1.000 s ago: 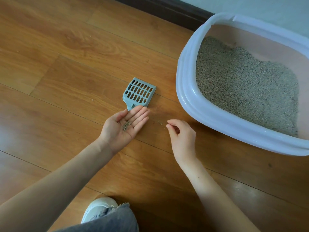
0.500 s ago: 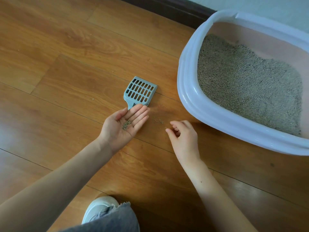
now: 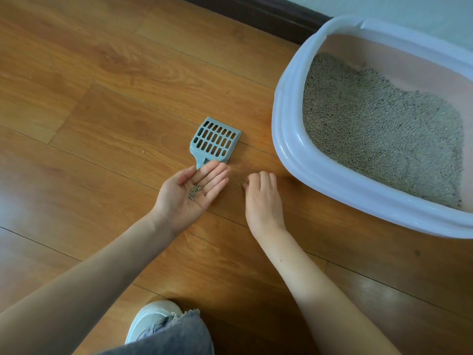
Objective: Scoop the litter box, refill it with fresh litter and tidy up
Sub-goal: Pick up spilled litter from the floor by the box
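While the left hand (image 3: 190,192) cups litter pellets (image 3: 195,192) — right fingertips (image 3: 246,185) down, pinching at spilled grains (image 3: 238,182).

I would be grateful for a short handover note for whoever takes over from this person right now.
Left hand: palm up, open, carrying a small pile of collected granules.
Right hand: palm down, fingertips at the stray granules on the floor; whether it has pinched one cannot be told.
Scoop: lying on the floor just beyond the left hand, unheld.
Litter box: to the right, holding litter.
Done: some spilled granules gathered.
Left: pick up the remaining strays, including a few further left, probably tip them into the box, and put the scoop away.
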